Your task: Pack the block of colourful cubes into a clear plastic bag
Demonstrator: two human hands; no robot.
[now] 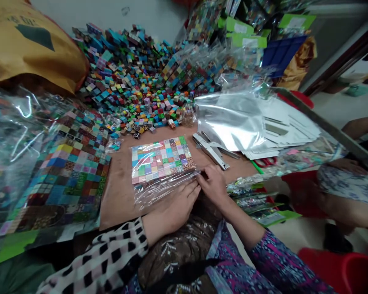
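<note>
A clear plastic bag [162,163] filled with a flat grid of small coloured cubes lies on a brown board [119,196]. My left hand [171,208] rests flat on the bag's empty open end, fingers stretched out. My right hand [213,185] sits at the bag's near right corner, fingers curled and pinching the plastic edge. A metal stapler [211,149] lies just beyond my right hand.
A big heap of loose coloured cubes [135,77] fills the back. Packed bags of cubes [67,171] are stacked at left. A pile of silvery empty bags [251,122] lies at right. Another person's knees [346,192] are at far right. A red tub [349,269] stands bottom right.
</note>
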